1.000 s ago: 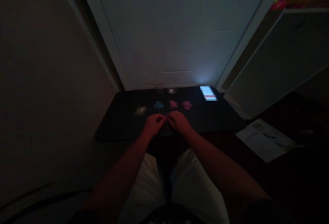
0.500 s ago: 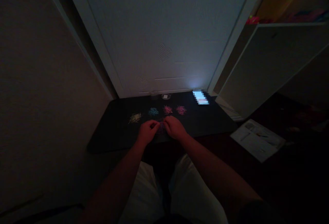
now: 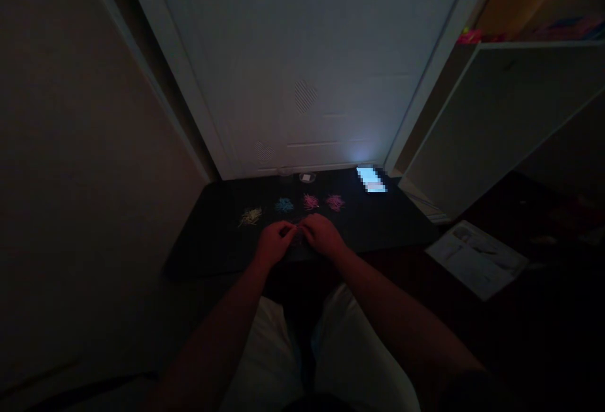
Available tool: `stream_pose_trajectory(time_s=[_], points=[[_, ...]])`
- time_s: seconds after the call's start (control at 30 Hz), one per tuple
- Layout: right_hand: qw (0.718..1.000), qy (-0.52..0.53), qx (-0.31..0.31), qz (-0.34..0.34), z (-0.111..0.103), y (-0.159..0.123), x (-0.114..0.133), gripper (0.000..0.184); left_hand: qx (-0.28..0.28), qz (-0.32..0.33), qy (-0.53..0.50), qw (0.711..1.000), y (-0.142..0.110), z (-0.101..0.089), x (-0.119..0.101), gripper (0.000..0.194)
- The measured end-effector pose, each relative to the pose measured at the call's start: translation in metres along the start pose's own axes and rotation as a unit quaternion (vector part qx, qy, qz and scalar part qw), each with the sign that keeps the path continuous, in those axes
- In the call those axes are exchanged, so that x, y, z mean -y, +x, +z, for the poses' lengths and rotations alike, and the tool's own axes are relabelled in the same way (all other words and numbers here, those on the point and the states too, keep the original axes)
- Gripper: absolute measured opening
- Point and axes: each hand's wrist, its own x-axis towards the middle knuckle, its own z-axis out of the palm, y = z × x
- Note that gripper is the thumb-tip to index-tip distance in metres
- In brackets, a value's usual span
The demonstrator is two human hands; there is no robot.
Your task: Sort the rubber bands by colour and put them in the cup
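Observation:
Low over the dark table (image 3: 203,242), my left hand (image 3: 275,242) is closed in a pinch, thumb and forefinger together. My right hand (image 3: 322,234) pinches just beside it, and the fingertips of both hands meet or nearly meet. Whatever small thing lies between them is too dark and tiny to make out. Below the fingertips is a dim purplish pile (image 3: 297,240), partly hidden by the hands. Beyond the hands, thin short sticks lie in separate heaps: a pale yellow heap (image 3: 250,216), a blue heap (image 3: 284,205), a pink heap (image 3: 310,201) and another pink heap (image 3: 335,203).
A lit phone (image 3: 371,179), its screen blurred out, rests at the table's back right. Near the white door (image 3: 302,40) sits a small clear dish (image 3: 307,177) with a white piece inside. To the right, a pale printed board (image 3: 477,261) lies lower down beside a cabinet (image 3: 496,116).
My two hands' fingertips have come closer together, covering more of the gap over the purplish pile. The whole view has shifted slightly.

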Motion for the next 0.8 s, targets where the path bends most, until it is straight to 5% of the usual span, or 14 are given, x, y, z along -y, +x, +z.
stream_pose_trajectory(time_s=[0.8], points=[[0.999, 0.012, -0.023, 0.021, 0.0, -0.0011, -0.0024, 0.013, 0.008, 0.006, 0.001, 1.0, 0.0005, 0.0013, 0.0028, 0.023]])
